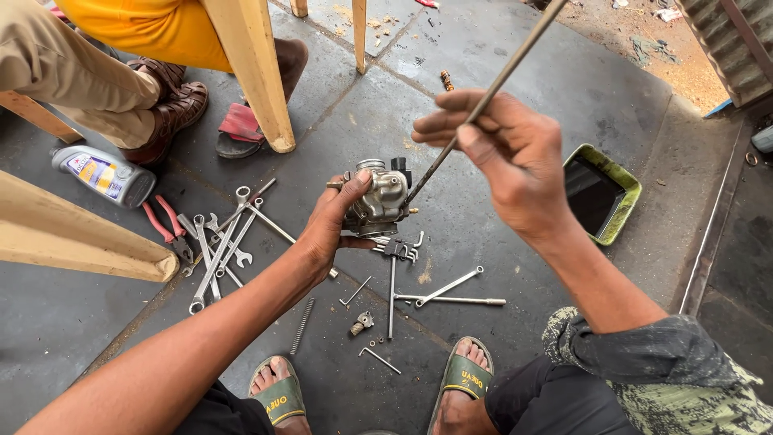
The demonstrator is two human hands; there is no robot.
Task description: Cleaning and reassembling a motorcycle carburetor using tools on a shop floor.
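Clasping a grimy silver carburettor point(378, 201), left hand point(334, 225); right hand point(503, 153) pinches a thin rod point(451, 145).

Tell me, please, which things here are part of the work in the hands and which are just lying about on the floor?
In use:
left hand gripping the metal carburettor
right hand holding the long thin rod, its tip at the carburettor

Lying about:
spanners
red-handled pliers
grey oil bottle
green tray
spring
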